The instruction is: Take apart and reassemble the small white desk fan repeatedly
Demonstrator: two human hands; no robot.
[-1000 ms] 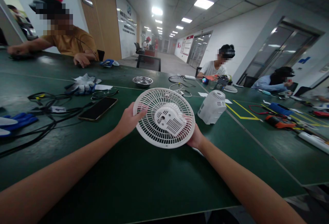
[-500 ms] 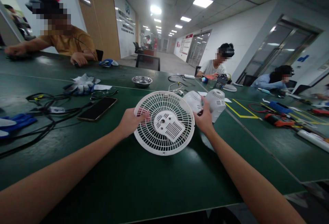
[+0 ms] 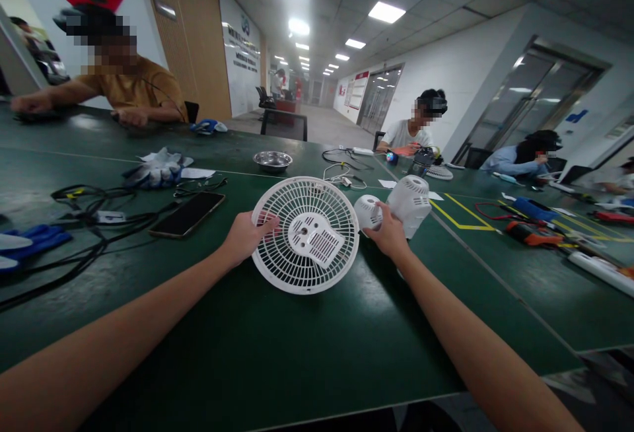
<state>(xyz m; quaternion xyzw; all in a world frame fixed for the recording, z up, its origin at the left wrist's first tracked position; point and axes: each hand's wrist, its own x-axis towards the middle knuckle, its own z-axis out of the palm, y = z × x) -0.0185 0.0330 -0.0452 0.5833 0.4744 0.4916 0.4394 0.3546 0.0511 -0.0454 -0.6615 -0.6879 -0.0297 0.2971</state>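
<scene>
A round white fan grille [image 3: 277,267] with a slotted plate at its centre is held tilted above the green table [image 3: 297,359]. My left hand [image 3: 246,237] grips its left rim, the thumb lying over the ribs. Just right of the grille, my right hand [image 3: 389,232] is closed on a small rounded white vented cover [image 3: 367,211], thumb and fingers on its side. Behind that hand stands a larger white vented housing [image 3: 411,204], its lower part hidden by my hand and wrist.
A phone [image 3: 188,214], black cables [image 3: 99,234] and gloves [image 3: 161,169] lie to the left. Beyond the grille sit a metal bowl [image 3: 272,161] and a white cable [image 3: 341,178]. Tools, including an orange-and-black meter [image 3: 532,234], lie at right. Co-workers sit across the table.
The grille has moved slightly left in my left hand, away from my right hand. My right hand has shifted from the grille's right edge onto the small white cover.
</scene>
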